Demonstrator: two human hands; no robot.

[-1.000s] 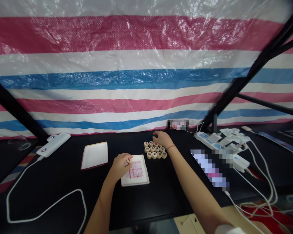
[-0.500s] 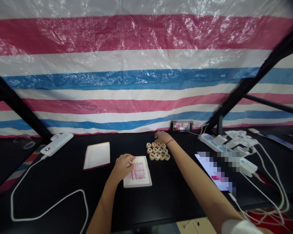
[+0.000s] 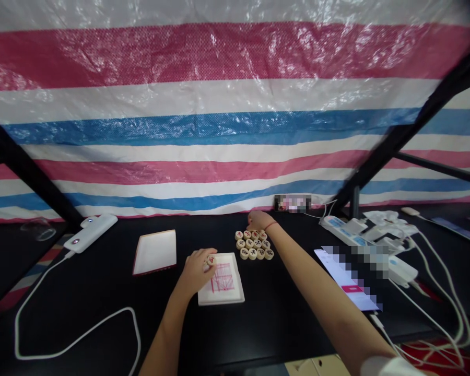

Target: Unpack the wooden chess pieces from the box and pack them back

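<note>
My left hand (image 3: 197,270) is closed around round wooden Chinese chess pieces. One piece (image 3: 210,260) shows its red character at the fingertips; how many are in the hand I cannot tell. Under and beside this hand lies a shallow white box tray (image 3: 238,290) with a grid of red lines inside. To its right, rows of chess pieces (image 3: 253,254) stand close together, some marked red and some dark. My right hand (image 3: 258,219) reaches over the far row with fingers curled down; its fingertips and anything in them are hidden.
A white-lined box lid (image 3: 156,249) lies to the left. Further left is a white power bank (image 3: 91,232) with a cable. At right are a tablet-like screen (image 3: 347,279), a power strip (image 3: 344,230) and tangled cables. A phone (image 3: 293,202) leans at the back.
The left hand has turned slightly, with the piece at its fingertips a little lower. The right hand stays by the far row, almost unmoved. The view has shifted slightly.
</note>
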